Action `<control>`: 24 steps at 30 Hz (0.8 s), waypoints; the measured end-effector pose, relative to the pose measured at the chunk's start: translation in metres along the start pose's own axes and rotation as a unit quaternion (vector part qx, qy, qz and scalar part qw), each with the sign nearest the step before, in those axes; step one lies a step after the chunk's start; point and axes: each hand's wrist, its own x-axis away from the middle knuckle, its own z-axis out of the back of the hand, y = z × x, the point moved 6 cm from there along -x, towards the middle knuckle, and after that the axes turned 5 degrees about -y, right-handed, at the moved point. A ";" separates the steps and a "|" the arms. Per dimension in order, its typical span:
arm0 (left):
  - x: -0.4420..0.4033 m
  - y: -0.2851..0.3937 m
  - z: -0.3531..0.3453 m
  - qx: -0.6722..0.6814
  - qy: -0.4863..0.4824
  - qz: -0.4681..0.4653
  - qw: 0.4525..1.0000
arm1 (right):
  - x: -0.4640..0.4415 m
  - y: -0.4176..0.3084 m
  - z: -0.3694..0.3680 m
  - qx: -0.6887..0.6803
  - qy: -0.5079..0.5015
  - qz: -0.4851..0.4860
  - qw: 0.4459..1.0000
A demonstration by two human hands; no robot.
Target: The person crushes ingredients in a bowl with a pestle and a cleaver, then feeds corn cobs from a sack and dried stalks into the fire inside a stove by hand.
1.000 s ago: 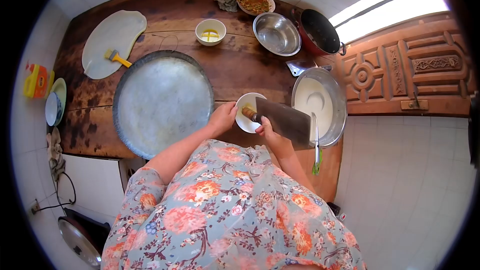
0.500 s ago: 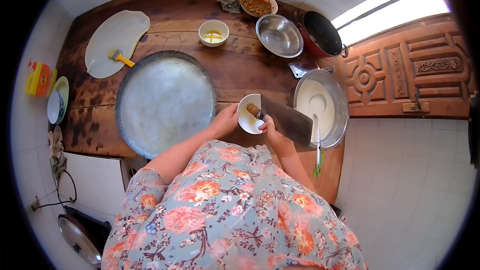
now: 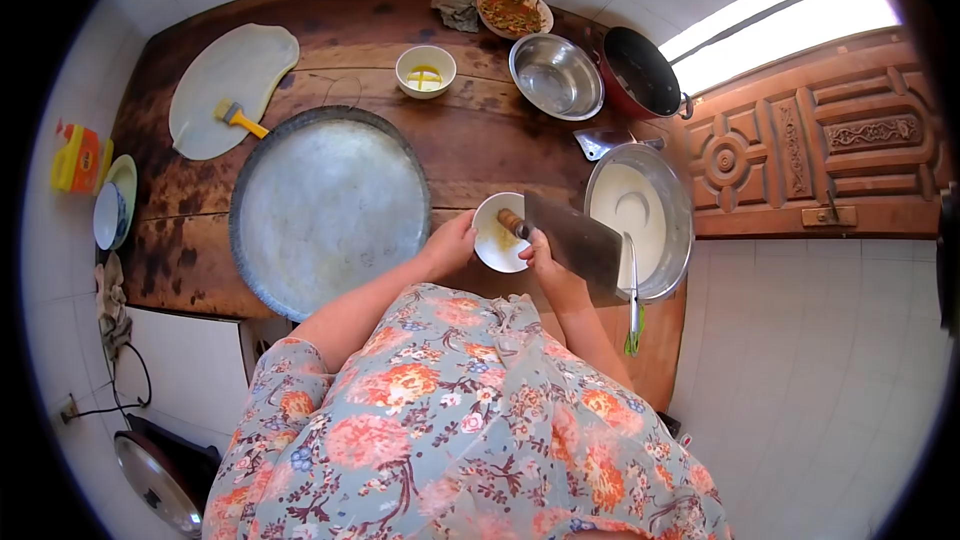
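Note:
My left hand (image 3: 452, 244) is closed on the left rim of a small white bowl (image 3: 487, 232), steadying it near the table's front edge. In my right hand (image 3: 543, 256) is a cleaver (image 3: 575, 243), gripped where the blade meets the handle. Its wooden handle points down into the bowl and the broad dark blade sticks out to the right. Some pale yellowish bits lie in the bowl, too small to name. The blade partly covers a steel basin (image 3: 683, 210) of white batter (image 3: 622, 195), in which a long-handled ladle (image 3: 633, 290) rests.
A large round metal pan (image 3: 335, 210) lies left. Behind stand a bowl of oil (image 3: 425, 85), a steel basin (image 3: 555, 75), a red pot (image 3: 640, 75), a plate of food (image 3: 514, 13) and another cleaver (image 3: 597, 143). A yellow brush (image 3: 240, 120) lies on a pale board (image 3: 230, 70).
The whole view has shifted very slightly. Both hands keep the same hold on the bowl and the cleaver, the handle still inside the bowl.

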 end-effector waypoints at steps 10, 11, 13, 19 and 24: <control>0.005 0.004 -0.002 -0.006 -0.012 0.016 1.000 | 0.007 -0.010 -0.006 -0.008 0.008 -0.059 0.998; 0.004 0.007 -0.001 -0.018 -0.013 0.014 1.000 | 0.009 -0.011 -0.004 -0.010 0.012 -0.059 0.998; -0.002 0.000 -0.002 -0.013 -0.008 0.012 1.000 | 0.006 -0.017 -0.005 0.006 -0.040 -0.038 0.998; -0.001 -0.003 -0.003 -0.023 -0.001 -0.003 1.000 | 0.009 -0.029 -0.014 0.036 -0.037 0.078 0.996; 0.000 -0.002 -0.002 -0.006 -0.002 0.000 1.000 | 0.007 -0.015 -0.007 -0.024 -0.006 0.003 1.000</control>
